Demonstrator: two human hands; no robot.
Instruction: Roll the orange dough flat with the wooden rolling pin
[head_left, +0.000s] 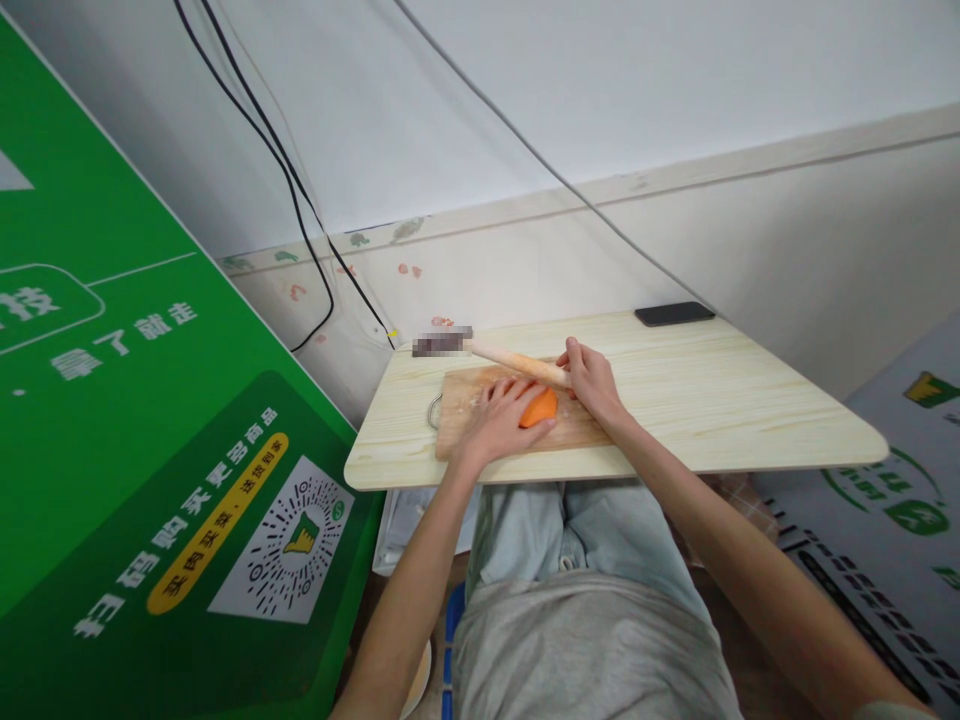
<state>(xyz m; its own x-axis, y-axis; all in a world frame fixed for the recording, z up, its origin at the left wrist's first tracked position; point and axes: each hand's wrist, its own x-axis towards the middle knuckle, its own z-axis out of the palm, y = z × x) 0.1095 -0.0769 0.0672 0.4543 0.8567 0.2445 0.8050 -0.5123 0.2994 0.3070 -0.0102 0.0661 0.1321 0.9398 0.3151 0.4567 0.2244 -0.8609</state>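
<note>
A wooden cutting board [487, 440] with a metal ring at its left end lies on the pale table [720, 400]. My left hand [499, 420] reaches over the board, its fingers and thumb around a smooth, rounded orange piece [538, 408]; I cannot tell its kind. Pale specks dot the board near my fingers. My right hand [590, 382] is closed around the near end of a long, pale wooden handle [521, 364]. That handle slants up and left above the board to a dark head [442, 342], which is pixelated, so the tool's kind is hidden.
A black phone [675, 314] lies at the table's back right. Behind the table rises a white wall [480, 265] with hanging cables [289, 165]. A large green panel [172, 400] stands close on the left, and a pale printed panel [900, 470] on the right.
</note>
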